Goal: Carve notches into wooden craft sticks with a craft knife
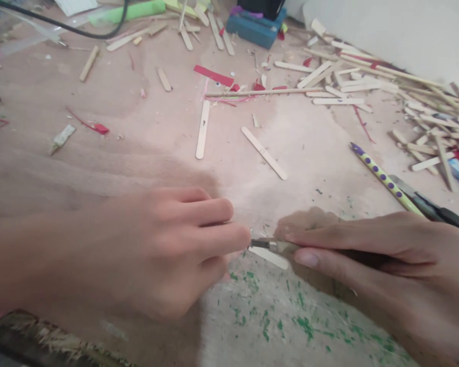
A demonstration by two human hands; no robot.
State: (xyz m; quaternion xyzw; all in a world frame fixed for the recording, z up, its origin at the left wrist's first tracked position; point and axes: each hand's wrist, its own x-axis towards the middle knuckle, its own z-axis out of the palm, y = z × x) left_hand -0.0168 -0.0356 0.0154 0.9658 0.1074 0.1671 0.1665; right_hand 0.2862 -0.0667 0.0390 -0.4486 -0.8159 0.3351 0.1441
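Note:
My right hand [382, 265], at the lower right, is closed around a carving tool [270, 245] with a metal tip and a pale handle. The tool points left, and its tip meets the fingertips of my left hand [191, 244]. Under those fingers a pale wooden craft stick [270, 258] lies on the table, its right end sticking out below the tool. My left fingers press down on its hidden left part. Beyond my hands lie two loose craft sticks, one nearly upright in view [202, 130] and one slanting [263, 153].
A dotted pencil [386, 178] and a dark-handled cutter [443, 211] lie beside my right hand. Piled sticks [424, 127] cover the right side. A blue block [255, 28], red scraps [214, 75], a green roll [128, 12] and a black cable [80, 33] are at the back.

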